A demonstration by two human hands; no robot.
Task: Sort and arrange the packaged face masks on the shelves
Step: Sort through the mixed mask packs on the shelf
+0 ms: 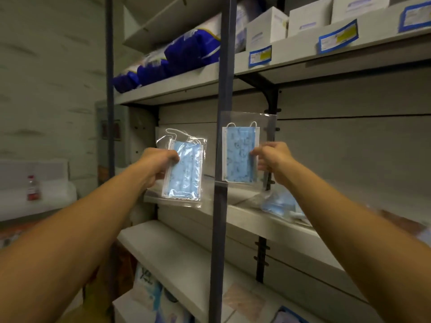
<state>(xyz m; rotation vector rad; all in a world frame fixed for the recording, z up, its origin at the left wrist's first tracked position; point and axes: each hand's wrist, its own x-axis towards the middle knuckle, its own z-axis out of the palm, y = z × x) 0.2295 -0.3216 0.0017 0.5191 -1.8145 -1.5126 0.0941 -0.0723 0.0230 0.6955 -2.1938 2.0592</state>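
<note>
My left hand [158, 163] grips a clear packet of light blue face masks [186, 173] by its left edge, holding it upright in front of the middle shelf [247, 220]. My right hand [272, 159] pinches the right edge of a second clear packet of blue masks [239, 155], held upright just right of the dark upright post [221, 136]. More packaged blue masks [282, 206] lie in a loose heap on the middle shelf, below my right wrist.
The upper shelf [291, 59] carries blue-and-white bags [186, 50] and white boxes [265, 26] with blue labels on its lip. A lower shelf [177, 257] sits beneath. Boxes stand at the bottom. A bottle [32, 187] stands on a ledge at the left.
</note>
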